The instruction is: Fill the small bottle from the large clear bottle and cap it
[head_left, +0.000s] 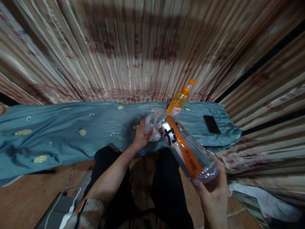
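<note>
A clear plastic bottle (184, 147) with an orange and white label is tilted, its base toward me. My right hand (214, 194) grips the base end from below. My left hand (141, 135) is closed at the bottle's neck, pressing a crumpled white tissue or cloth (152, 125) against it. Just behind the bottle an orange pump bottle (179, 99) stands on the blue cloth (71, 130).
A dark phone (211, 124) lies on the blue cloth at the right. Striped curtains (143, 47) hang behind. A power bank with white cables (60, 208) sits on the wooden floor at bottom left. My dark-trousered legs are below the bottle.
</note>
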Tool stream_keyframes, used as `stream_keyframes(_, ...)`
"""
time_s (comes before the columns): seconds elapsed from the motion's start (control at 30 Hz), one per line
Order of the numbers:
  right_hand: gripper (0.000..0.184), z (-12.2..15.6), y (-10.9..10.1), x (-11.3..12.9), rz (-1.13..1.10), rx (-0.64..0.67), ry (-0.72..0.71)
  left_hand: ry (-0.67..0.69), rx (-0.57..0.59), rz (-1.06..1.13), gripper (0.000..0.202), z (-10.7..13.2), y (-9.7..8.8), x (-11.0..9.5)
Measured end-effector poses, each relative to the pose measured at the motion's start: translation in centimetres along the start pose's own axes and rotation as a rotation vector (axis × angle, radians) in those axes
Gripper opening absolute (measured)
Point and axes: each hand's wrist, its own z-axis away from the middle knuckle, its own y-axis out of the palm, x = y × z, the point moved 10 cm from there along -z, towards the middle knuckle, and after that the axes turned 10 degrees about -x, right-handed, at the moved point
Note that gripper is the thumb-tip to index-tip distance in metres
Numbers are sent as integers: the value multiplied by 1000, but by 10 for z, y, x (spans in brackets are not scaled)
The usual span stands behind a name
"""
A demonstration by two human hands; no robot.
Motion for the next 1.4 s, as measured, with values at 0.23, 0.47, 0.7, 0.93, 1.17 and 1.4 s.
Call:
stream_keyframes(0.23, 98, 2, 2, 3, -22, 4, 0, -9, -11, 12, 55, 0, -1, -1)
stream_keyframes(0.47, 89, 4, 3, 8, 45, 6, -75, -48, -13, 31, 55, 1, -2, 0)
stream_keyframes(0.7, 97, 9, 6, 16, 32, -2, -2, -31, -26, 61, 54, 1, -2, 3)
stream_keyframes(0.93, 97, 10, 6, 16, 54, 3, -10, -63, -6, 26, 54, 2, -1, 2)
stream_keyframes(1.17, 95, 5, 0, 6, 52, -17, -81, -64, -8, 22, 56, 2, -2, 0)
stream_keyframes(1.4, 92, 6, 2, 9, 64, -1, -84, -58, -16, 37, 54, 2, -1, 2)
